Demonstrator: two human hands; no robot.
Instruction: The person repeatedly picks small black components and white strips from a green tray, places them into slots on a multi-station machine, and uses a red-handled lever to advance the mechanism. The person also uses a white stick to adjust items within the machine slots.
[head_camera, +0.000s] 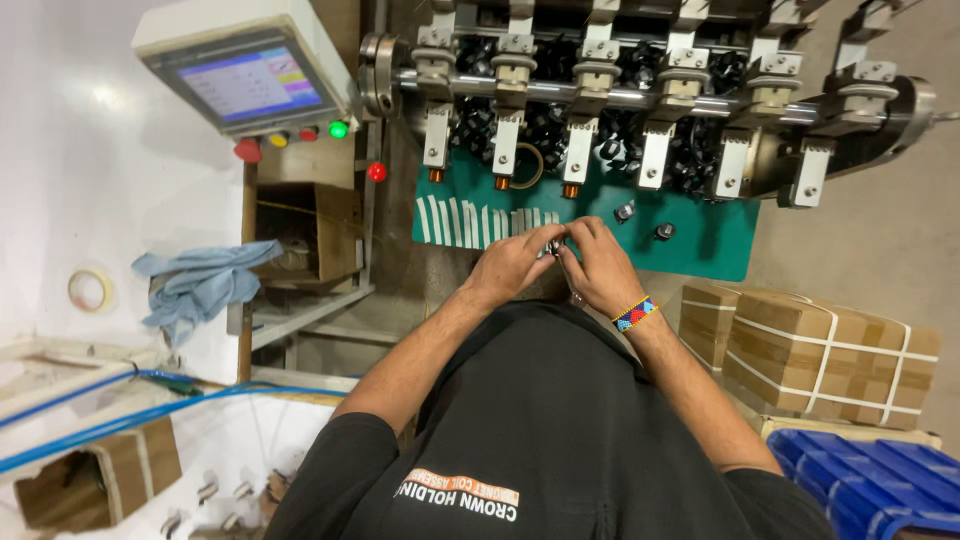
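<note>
— What's sitting off to your left?

— A control screen (250, 82) with coloured buttons under it is glowing up by the wall, and a blue cloth (200, 280) is lying crumpled below it, beside a roll of tape (90, 290).

— And your hands?

— I'm holding them together over the near edge of the green mat (720, 245). My left hand (512, 265) is curling in from one side, my right hand (600, 265) from the other, and the fingertips of both are pinching a small dark coil part (553, 246) between them. It's sitting right where the fingers are meeting, too small to make out further.

— What's around it?

— White strips (470, 220) are lying in a row on the mat just left of my hands. Above, the winding machine (640, 90) is hanging its row of spindles. Two more small parts (645, 220) are resting on the mat to the right, and strapped cardboard boxes (820, 345) are stacked further right.
</note>
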